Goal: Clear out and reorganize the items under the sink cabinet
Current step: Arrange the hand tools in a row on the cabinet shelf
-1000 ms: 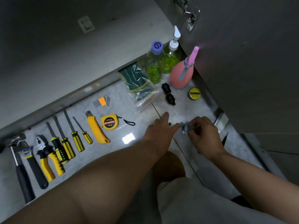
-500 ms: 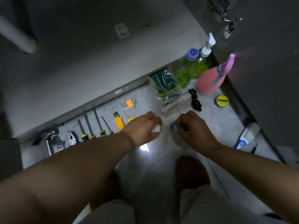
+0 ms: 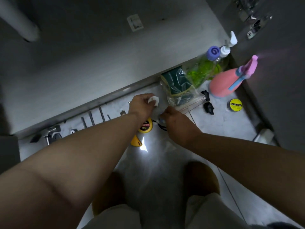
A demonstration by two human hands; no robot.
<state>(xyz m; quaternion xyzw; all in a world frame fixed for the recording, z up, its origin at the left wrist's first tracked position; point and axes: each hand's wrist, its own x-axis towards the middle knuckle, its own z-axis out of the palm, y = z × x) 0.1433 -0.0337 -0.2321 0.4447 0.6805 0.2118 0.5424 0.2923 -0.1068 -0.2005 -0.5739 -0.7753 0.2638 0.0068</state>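
Floor stock, as laid out in front of you:

- Your left hand (image 3: 141, 104): fingers curled round a small white object (image 3: 153, 100), held just above the tiled floor (image 3: 222, 123) near the cabinet's base rail.
- Your right hand (image 3: 179, 123): fingers bent, tips pinching a small bluish item (image 3: 162, 120) (too blurred to name), just beside the left hand.
- Yellow tape measure (image 3: 146, 127), marked "2m": on the floor, partly under your left wrist, between the two hands.
- Yellow utility knife (image 3: 136, 141): only its butt end shows below your left forearm.
- Screwdrivers (image 3: 91, 117): shafts in a row along the rail, handles hidden by your arm.
- Metal tool heads (image 3: 52, 133): far left of that row, too blurred to name.
- Clear zip bag (image 3: 179, 87) with dark green contents: just beyond your right hand.
- Green-liquid bottle (image 3: 204, 66), purple cap, and pump bottle (image 3: 228, 47) behind it: back corner.
- Pink spray bottle (image 3: 225, 84): upright, beside the green bottles.
- Black fittings (image 3: 208, 107), two: between the bag and the yellow-labelled tape roll (image 3: 236, 104).
- Cabinet door (image 3: 283, 71): open at right, hinge (image 3: 254, 29) showing.
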